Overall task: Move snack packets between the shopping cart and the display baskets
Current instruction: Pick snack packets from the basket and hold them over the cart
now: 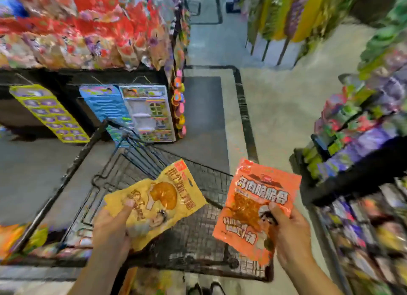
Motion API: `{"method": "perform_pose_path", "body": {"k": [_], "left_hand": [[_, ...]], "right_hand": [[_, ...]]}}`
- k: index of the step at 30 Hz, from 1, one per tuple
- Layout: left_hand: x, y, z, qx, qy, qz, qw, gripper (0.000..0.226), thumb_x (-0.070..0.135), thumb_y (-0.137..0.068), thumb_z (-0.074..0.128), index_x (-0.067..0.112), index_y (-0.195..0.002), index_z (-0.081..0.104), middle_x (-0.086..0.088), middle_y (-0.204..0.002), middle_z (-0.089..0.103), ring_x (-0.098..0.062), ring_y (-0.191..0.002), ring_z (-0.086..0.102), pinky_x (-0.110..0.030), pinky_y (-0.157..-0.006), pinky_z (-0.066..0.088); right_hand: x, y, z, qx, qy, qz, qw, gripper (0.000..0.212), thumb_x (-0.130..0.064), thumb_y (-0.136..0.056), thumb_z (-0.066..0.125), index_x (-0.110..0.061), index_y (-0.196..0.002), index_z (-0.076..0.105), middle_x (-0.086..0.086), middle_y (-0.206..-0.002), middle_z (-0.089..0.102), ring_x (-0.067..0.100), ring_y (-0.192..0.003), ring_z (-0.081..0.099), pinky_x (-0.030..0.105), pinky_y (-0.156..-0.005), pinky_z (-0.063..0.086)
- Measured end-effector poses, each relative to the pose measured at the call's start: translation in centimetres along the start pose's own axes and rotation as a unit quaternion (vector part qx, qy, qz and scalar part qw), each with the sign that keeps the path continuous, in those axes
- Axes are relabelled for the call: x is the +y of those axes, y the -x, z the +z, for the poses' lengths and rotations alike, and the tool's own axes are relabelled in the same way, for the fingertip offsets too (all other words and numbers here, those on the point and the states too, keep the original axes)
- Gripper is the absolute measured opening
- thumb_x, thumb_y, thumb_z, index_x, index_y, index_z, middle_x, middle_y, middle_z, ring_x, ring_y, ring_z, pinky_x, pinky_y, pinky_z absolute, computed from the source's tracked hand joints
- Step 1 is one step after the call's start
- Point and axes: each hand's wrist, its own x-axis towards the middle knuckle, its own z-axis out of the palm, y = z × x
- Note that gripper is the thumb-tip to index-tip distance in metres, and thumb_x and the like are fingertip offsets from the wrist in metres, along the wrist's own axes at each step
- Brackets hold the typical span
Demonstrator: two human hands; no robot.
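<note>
The orange packet carried large white Chinese characters with dark outlines, blurred but apparently reading "多肉脆脆骨". The yellow packet bore brown Chinese lettering along its upper edge, too smeared to read. Print on the hanging cards and shelf packets was illegible.

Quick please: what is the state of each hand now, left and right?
Left hand: grip closed on the yellow packet, above the cart.
Right hand: grip closed on the orange packet.
</note>
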Motion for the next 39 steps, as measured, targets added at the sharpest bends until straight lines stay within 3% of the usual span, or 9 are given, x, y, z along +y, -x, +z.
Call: {"method": "perform_pose_path", "body": {"k": [2, 11, 17, 21, 27, 29, 32, 36, 39], "left_hand": [[-2.1, -2.9, 2.6, -0.05, -0.047, -0.052, 0.996, 0.005, 0.021, -0.093, 0.075, 0.023, -0.093, 0.071, -0.011, -0.097, 0.075, -0.032, -0.088, 0.073, -0.056, -0.071, 0.063], [-17.7, -10.9, 13.8, -0.234, -0.214, -0.237, 0.918, 0.031, 0.014, -0.094, 0.075, 0.014, -0.123, 0.065, -0.009, -0.117, 0.073, -0.031, -0.11, 0.069, -0.05, -0.09, 0.058], [-27.9, -10.0, 20.2, -0.315, -0.294, -0.25, 0.867, 0.017, 0.007, -0.095, 0.071, 0.022, -0.09, 0.068, -0.006, -0.094, 0.073, -0.029, -0.094, 0.066, -0.038, -0.077, 0.051], [-33.9, -9.7, 21.8, -0.307, -0.321, -0.282, 0.85, 0.005, 0.005, -0.095, 0.069, 0.01, -0.097, 0.071, -0.013, -0.099, 0.073, -0.034, -0.101, 0.067, -0.041, -0.086, 0.049], [-40.3, -10.3, 21.5, -0.289, -0.452, -0.241, 0.809, 0.033, 0.004, -0.101, 0.058, -0.003, -0.133, 0.06, -0.01, -0.106, 0.066, -0.021, -0.085, 0.061, -0.02, -0.071, 0.049], [-40.8, -10.3, 20.9, -0.333, -0.499, -0.206, 0.773, 0.034, 0.006, -0.104, 0.052, 0.011, -0.137, 0.057, -0.002, -0.103, 0.064, -0.01, -0.082, 0.061, -0.009, -0.064, 0.049], [-40.3, -10.4, 20.2, -0.362, -0.589, -0.168, 0.703, 0.024, 0.023, -0.101, 0.054, 0.016, -0.124, 0.055, -0.007, -0.116, 0.067, -0.023, -0.104, 0.067, -0.032, -0.079, 0.055], [-37.1, -12.2, 18.9, -0.364, -0.538, -0.2, 0.733, 0.032, 0.034, -0.09, 0.069, 0.016, -0.114, 0.06, -0.005, -0.109, 0.069, -0.024, -0.098, 0.067, -0.034, -0.081, 0.054], [-32.0, -13.3, 16.4, -0.345, -0.486, -0.205, 0.776, 0.01, 0.021, -0.095, 0.063, 0.016, -0.103, 0.058, -0.007, -0.107, 0.068, -0.023, -0.093, 0.063, -0.031, -0.081, 0.047]], "right_hand": [[1.0, -0.4, -0.7, 0.026, 0.039, -0.008, 0.999, 0.013, -0.027, -0.097, 0.074, -0.019, -0.104, 0.079, 0.011, -0.106, 0.081, 0.027, -0.088, 0.079, 0.037, -0.067, 0.063], [3.9, -2.0, -3.6, 0.168, 0.128, 0.011, 0.977, 0.037, -0.045, -0.081, 0.081, -0.022, -0.11, 0.079, 0.008, -0.101, 0.082, 0.025, -0.084, 0.08, 0.042, -0.072, 0.063], [6.1, -1.9, -5.6, 0.276, 0.213, 0.019, 0.937, 0.023, -0.032, -0.08, 0.088, -0.036, -0.102, 0.082, 0.0, -0.089, 0.082, 0.03, -0.089, 0.078, 0.053, -0.078, 0.064], [6.3, -2.3, -5.4, 0.25, 0.24, 0.022, 0.938, 0.008, -0.024, -0.086, 0.078, -0.026, -0.091, 0.084, -0.002, -0.074, 0.08, 0.001, -0.065, 0.073, 0.01, -0.059, 0.055], [8.5, -4.0, -5.2, 0.205, 0.255, 0.072, 0.942, 0.021, -0.005, -0.091, 0.074, -0.023, -0.082, 0.08, -0.011, -0.07, 0.078, -0.007, -0.061, 0.069, 0.007, -0.059, 0.052], [9.5, -4.9, -4.3, 0.237, 0.218, 0.088, 0.942, 0.02, -0.009, -0.086, 0.078, -0.027, -0.079, 0.084, -0.002, -0.071, 0.079, 0.002, -0.057, 0.072, 0.013, -0.052, 0.054], [11.8, -6.2, -2.2, 0.255, 0.091, 0.129, 0.954, 0.026, -0.016, -0.072, 0.081, -0.011, -0.097, 0.083, 0.017, -0.084, 0.08, 0.024, -0.065, 0.077, 0.037, -0.06, 0.061], [14.7, -9.1, 1.2, 0.204, -0.062, 0.218, 0.952, 0.038, -0.018, -0.084, 0.073, -0.008, -0.121, 0.075, 0.02, -0.112, 0.078, 0.038, -0.098, 0.076, 0.066, -0.093, 0.056], [17.7, -11.3, 4.2, 0.184, -0.129, 0.28, 0.933, 0.027, -0.013, -0.101, 0.064, -0.017, -0.126, 0.073, 0.014, -0.119, 0.078, 0.036, -0.105, 0.077, 0.06, -0.084, 0.062]]}}
